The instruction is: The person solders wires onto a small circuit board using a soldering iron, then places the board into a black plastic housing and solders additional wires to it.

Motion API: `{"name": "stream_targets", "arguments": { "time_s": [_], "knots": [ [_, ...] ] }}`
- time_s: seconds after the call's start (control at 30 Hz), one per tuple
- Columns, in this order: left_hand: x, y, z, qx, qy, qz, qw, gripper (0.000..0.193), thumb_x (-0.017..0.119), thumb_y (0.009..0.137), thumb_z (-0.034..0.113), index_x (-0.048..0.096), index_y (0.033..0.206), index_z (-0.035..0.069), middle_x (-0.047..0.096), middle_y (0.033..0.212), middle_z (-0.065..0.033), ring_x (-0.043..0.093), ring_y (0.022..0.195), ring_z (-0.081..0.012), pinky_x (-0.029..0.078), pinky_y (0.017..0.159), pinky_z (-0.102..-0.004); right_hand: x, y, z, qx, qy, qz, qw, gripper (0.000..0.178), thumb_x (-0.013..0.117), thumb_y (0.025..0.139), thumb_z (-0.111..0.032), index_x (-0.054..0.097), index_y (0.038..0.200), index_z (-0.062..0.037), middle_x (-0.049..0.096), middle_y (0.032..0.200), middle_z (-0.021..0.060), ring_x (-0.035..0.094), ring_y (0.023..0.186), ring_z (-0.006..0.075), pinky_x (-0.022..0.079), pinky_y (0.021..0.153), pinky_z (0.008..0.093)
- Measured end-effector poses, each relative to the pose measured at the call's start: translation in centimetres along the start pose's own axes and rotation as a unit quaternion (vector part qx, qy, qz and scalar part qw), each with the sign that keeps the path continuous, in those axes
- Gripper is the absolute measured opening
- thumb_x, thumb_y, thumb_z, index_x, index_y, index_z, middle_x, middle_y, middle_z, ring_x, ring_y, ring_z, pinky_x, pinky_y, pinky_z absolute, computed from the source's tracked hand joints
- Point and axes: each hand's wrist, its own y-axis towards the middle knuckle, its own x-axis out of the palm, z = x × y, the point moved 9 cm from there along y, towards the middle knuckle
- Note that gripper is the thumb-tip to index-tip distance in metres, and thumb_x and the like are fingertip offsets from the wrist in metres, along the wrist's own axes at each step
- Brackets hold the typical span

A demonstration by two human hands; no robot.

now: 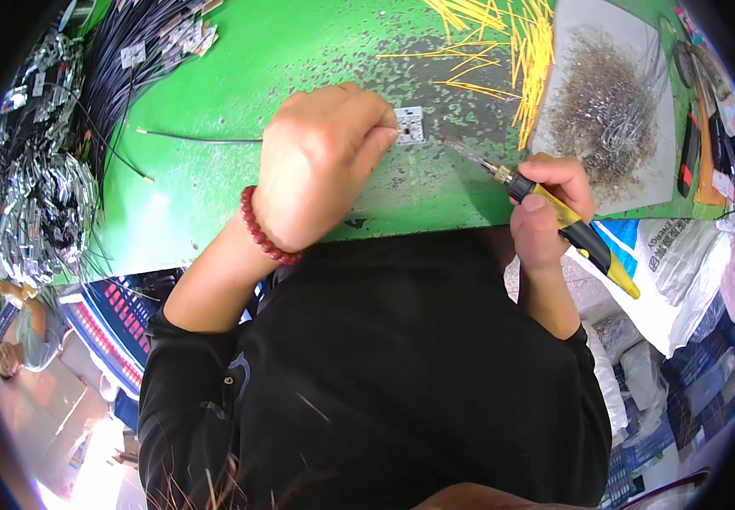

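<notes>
My left hand [325, 153], with a red bead bracelet on its wrist, is closed in a pinch on a thin black wire [202, 138]. The wire's tinned end sticks out to the left, and the fingers hide its other part. Right at the fingertips lies a small white circuit board [412, 126] with dark spots, flat on the green tabletop [214, 93]. My right hand [554, 204] is wrapped round a yellow and black soldering iron [584, 234]. Its tip points left toward the board, a short gap away from it.
Yellow wires [533, 68] lie at the back right beside a pale sheet heaped with metal scraps [610, 119]. Bundled black wires [121, 64] and shiny strips [40, 187] crowd the left. Hand tools [699, 153] lie far right. A person [32, 331] sits at the lower left.
</notes>
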Motion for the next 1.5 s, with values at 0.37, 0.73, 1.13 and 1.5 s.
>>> {"name": "stream_targets", "arguments": {
  "time_s": [0.37, 0.73, 1.13, 1.5],
  "knots": [
    [1.0, -1.3, -0.1, 0.018, 0.094, 0.062, 0.993, 0.012, 0.072, 0.07, 0.007, 0.062, 0.075, 0.009, 0.059, 0.085, -0.0025, 0.058, 0.08, -0.0218, 0.04, 0.071, -0.0351, 1.8, 0.1, 0.1, -0.028, -0.084, -0.045, 0.995, 0.024, 0.07, 0.079, -0.015, 0.056, 0.092, -0.0012, 0.057, 0.078, 0.0031, 0.047, 0.065, 0.0065, 0.037, 0.058, 0.0215],
    [1.4, -0.8, 0.2, 0.023, 0.127, 0.042, 0.991, 0.008, 0.069, 0.07, 0.007, 0.061, 0.07, 0.007, 0.061, 0.079, -0.0034, 0.06, 0.075, -0.0216, 0.041, 0.069, -0.0357, 2.5, 0.3, -0.2, -0.037, -0.147, -0.065, 0.986, 0.022, 0.07, 0.076, -0.012, 0.057, 0.09, -0.001, 0.058, 0.073, 0.0048, 0.049, 0.06, 0.0077, 0.038, 0.055, 0.0216],
    [1.4, -0.6, 0.3, 0.022, 0.139, 0.043, 0.989, 0.008, 0.068, 0.07, 0.006, 0.06, 0.069, 0.006, 0.06, 0.077, -0.0037, 0.059, 0.072, -0.0222, 0.041, 0.067, -0.0361, 2.6, 0.2, -0.6, -0.071, -0.156, -0.073, 0.982, 0.026, 0.073, 0.077, -0.016, 0.057, 0.091, -0.0004, 0.058, 0.073, 0.0062, 0.048, 0.058, 0.0089, 0.037, 0.053, 0.0225],
    [0.5, -0.3, 0.8, 0.028, 0.121, 0.054, 0.991, 0.012, 0.072, 0.068, 0.007, 0.06, 0.067, 0.007, 0.06, 0.077, -0.003, 0.059, 0.071, -0.0227, 0.042, 0.067, -0.0357, -0.5, -0.5, -1.0, -0.088, -0.098, 0.023, 0.991, 0.028, 0.071, 0.081, -0.017, 0.054, 0.093, 0.0007, 0.053, 0.076, 0.0045, 0.043, 0.064, 0.0082, 0.033, 0.058, 0.0231]
  ]
}}
